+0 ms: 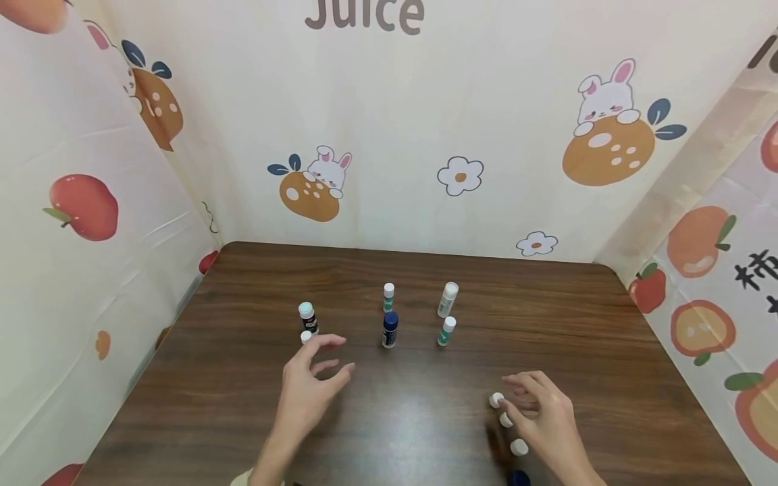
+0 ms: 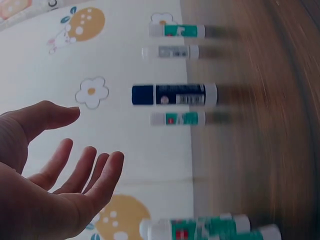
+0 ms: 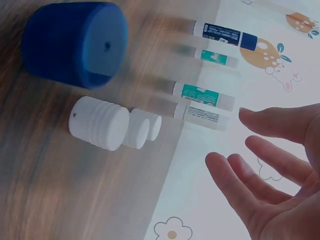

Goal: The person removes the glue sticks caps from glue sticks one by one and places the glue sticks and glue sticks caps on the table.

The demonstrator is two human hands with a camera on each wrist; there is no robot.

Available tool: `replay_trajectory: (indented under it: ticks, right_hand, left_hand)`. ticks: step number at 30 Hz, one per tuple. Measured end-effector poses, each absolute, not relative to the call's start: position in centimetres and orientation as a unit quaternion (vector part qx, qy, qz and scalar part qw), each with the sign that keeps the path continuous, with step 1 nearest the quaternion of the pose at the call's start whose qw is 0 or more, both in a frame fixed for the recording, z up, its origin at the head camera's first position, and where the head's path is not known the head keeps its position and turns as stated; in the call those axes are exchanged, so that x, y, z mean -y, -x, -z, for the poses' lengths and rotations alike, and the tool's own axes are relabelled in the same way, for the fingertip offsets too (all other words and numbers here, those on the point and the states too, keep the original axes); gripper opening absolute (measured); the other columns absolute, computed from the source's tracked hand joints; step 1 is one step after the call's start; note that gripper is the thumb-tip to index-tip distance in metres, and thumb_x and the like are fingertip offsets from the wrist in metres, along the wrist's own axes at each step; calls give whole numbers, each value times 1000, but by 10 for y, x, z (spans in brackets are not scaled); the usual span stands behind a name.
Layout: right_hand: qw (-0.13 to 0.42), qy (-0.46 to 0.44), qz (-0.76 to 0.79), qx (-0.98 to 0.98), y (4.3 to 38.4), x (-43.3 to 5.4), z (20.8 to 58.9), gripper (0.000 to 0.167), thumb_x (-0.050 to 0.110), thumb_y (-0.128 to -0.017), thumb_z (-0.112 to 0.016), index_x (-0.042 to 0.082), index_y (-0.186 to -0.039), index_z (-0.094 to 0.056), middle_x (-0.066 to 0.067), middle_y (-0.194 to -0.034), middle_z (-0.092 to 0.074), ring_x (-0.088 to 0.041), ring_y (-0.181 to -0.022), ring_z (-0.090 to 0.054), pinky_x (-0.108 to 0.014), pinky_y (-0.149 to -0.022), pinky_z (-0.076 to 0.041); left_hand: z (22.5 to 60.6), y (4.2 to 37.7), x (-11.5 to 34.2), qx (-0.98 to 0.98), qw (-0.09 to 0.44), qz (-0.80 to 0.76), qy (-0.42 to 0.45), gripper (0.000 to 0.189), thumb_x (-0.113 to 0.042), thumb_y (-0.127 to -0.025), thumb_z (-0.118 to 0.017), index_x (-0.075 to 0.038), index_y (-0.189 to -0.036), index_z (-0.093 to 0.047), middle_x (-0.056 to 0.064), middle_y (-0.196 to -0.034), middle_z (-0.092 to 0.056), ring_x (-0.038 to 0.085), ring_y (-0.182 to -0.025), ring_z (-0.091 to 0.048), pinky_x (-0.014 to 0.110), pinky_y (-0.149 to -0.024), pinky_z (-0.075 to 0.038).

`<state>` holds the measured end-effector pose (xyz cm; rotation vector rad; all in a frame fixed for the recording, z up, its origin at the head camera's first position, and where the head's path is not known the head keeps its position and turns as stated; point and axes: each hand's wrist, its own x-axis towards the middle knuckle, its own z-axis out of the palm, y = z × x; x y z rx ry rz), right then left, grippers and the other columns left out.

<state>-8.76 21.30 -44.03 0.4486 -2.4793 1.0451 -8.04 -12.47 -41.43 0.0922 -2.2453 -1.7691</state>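
Note:
My left hand (image 1: 306,388) hovers over the left of the table with thumb and fingers apart and bent, holding nothing. Close by its fingertips stand a glue stick with a black label and pale cap (image 1: 308,318) and a shorter one whose white top (image 1: 306,335) shows above the hand. On the right, my right hand (image 1: 550,422) is poised beside a row of loose caps, its thumb and fingers apart with nothing between them. The row has small white caps (image 1: 519,447) and a larger blue cap (image 3: 55,45); the hand partly covers one white cap (image 1: 506,420).
Mid-table stand a dark blue glue stick (image 1: 390,332), a small green one (image 1: 388,298) behind it, a white one (image 1: 447,301) and a green-and-white one (image 1: 446,332). A printed curtain (image 1: 389,135) hangs behind the brown table (image 1: 243,283) and along its sides.

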Motion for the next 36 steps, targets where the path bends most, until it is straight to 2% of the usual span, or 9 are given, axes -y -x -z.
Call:
replay_trajectory:
  ticks: [2, 8, 19, 24, 30, 36]
  right_hand:
    - [207, -160, -379, 888, 87, -212, 439, 40, -12, -57, -83, 8, -89, -68, 3, -90, -59, 0, -77, -55, -18, -59, -53]
    - [209, -167, -383, 884, 87, -210, 435, 40, -11, -58, -83, 8, -90, -68, 1, -91, -60, 0, -78, -55, -17, -61, -53]
    - [218, -165, -356, 894, 89, -206, 426, 44, -9, -56, -85, 11, -92, -69, 3, -93, -61, -6, -79, -59, -16, -63, -52]
    - [209, -167, -357, 895, 90, -202, 422, 47, -10, -56, -85, 13, -94, -69, 5, -94, -59, -6, -79, -59, -16, -63, -53]
    - [205, -173, -356, 895, 91, -199, 418, 46, -9, -57, -85, 13, -95, -69, 7, -94, -59, -7, -80, -60, -21, -63, -54]
    - [212, -198, -362, 886, 94, -196, 416, 45, -8, -58, -84, 12, -95, -69, 3, -96, -60, -8, -80, -61, -16, -65, -52]
  left_hand:
    - [416, 83, 119, 775, 131, 617, -31, 38, 4, -71, -77, -11, -104, -64, 8, -109, -63, 20, -106, -58, 29, -83, -53]
    - [422, 93, 105, 765, 116, 632, -36, 37, 3, -72, -77, -6, -105, -64, 9, -109, -64, 22, -105, -58, 30, -82, -53]
    - [439, 111, 89, 747, 126, 652, -44, 35, 2, -72, -77, -2, -104, -64, 14, -105, -65, 27, -104, -60, 48, -84, -51]
    - [447, 119, 85, 755, 132, 640, -60, 34, 1, -72, -77, -6, -102, -64, 8, -104, -65, 26, -102, -60, 45, -82, -53]
    - [455, 126, 83, 755, 137, 638, -65, 33, 1, -72, -76, -4, -102, -64, 12, -104, -65, 34, -101, -59, 46, -79, -54]
    - [458, 132, 80, 760, 135, 630, -77, 34, 0, -72, -77, -5, -102, -64, 9, -104, -65, 28, -100, -61, 43, -78, -55]
